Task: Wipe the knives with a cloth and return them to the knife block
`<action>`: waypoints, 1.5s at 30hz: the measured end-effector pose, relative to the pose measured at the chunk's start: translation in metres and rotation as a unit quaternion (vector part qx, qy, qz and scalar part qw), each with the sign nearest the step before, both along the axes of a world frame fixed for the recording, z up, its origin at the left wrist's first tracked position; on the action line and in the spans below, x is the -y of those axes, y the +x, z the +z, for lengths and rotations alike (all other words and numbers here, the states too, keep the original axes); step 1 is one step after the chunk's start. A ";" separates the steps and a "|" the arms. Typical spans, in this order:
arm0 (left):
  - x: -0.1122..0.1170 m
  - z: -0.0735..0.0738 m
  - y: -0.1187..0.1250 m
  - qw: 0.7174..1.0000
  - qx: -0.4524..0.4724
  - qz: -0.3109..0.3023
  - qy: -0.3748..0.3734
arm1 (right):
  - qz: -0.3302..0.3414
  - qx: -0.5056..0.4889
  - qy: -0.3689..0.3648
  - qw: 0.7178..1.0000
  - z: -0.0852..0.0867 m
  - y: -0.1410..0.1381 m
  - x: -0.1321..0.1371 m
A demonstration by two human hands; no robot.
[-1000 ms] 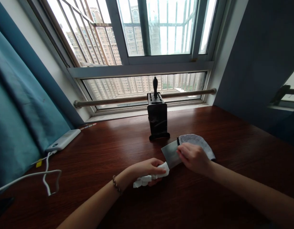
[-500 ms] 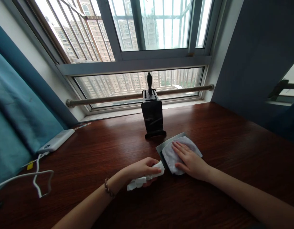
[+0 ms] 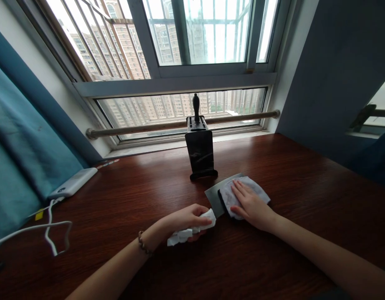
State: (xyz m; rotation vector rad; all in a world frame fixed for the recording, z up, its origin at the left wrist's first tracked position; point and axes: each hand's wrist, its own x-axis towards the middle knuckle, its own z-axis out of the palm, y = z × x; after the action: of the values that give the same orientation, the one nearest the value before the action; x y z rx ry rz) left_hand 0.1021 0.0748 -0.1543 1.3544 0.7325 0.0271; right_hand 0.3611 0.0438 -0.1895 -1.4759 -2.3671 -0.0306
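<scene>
A broad steel cleaver blade (image 3: 213, 195) lies flat on the dark wooden table (image 3: 123, 196). A pale cloth (image 3: 254, 186) covers most of the blade. My right hand (image 3: 249, 204) lies flat on that cloth, fingers stretched out and pressing it onto the blade. My left hand (image 3: 187, 220) rests on the table just left of the blade, fingers curled around a crumpled white tissue (image 3: 185, 234). A beaded bracelet (image 3: 142, 243) is on my left wrist.
A black knife block (image 3: 200, 150) with one dark handle (image 3: 196, 105) sticking up stands behind the cleaver. At the left lie a white power bank (image 3: 74, 182) and a looped white cable (image 3: 51, 231). A teal curtain (image 3: 20, 137) hangs left; a window and rail run along the back.
My right hand has drawn the cloth over the blade and slid it a little to the right, uncovering the blade's left edge. The left hand has stayed put with the tissue.
</scene>
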 end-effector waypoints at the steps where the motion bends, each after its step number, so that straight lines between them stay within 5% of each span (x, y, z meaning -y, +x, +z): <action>1: 0.000 0.000 0.000 1.000 0.000 -0.001 -0.001 | 0.045 0.010 -0.005 0.999 0.003 -0.006 0.005; 6: 0.000 0.002 0.000 1.000 0.003 -0.017 -0.001 | 0.216 0.037 0.000 0.976 0.018 -0.025 0.019; 12: -0.002 0.000 -0.001 1.000 0.008 -0.018 0.001 | 0.321 0.043 -0.006 0.946 0.030 -0.018 -0.011; 17: -0.003 -0.001 -0.002 1.000 -0.006 -0.023 -0.006 | 0.179 0.015 0.025 0.983 0.023 -0.024 -0.025; 23: -0.002 0.002 -0.001 0.999 -0.029 -0.021 0.035 | 0.280 0.005 -0.012 0.960 0.023 -0.032 -0.005; 26: -0.002 0.002 0.000 0.999 -0.037 -0.005 0.035 | 0.255 -0.006 -0.010 0.967 0.022 -0.029 -0.008; 32: -0.001 0.000 0.000 1.000 -0.015 -0.006 0.007 | 0.057 0.056 0.038 0.996 0.007 -0.024 -0.018; 38: 0.000 0.003 -0.001 1.000 -0.005 -0.010 -0.011 | -0.175 0.136 0.047 0.974 -0.006 -0.018 -0.025; 41: 0.000 0.003 -0.001 1.000 -0.011 -0.011 -0.006 | -0.147 0.128 0.064 0.979 -0.007 -0.018 -0.024; 45: -0.002 0.002 -0.002 1.000 -0.015 -0.012 -0.003 | 0.015 0.064 0.084 0.994 -0.002 -0.027 -0.014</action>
State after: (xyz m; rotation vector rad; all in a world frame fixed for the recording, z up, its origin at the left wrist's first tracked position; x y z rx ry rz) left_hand 0.1006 0.0764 -0.1527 1.3604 0.7412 -0.0151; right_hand 0.3341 0.0579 -0.1916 -1.3968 -2.4201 -0.3178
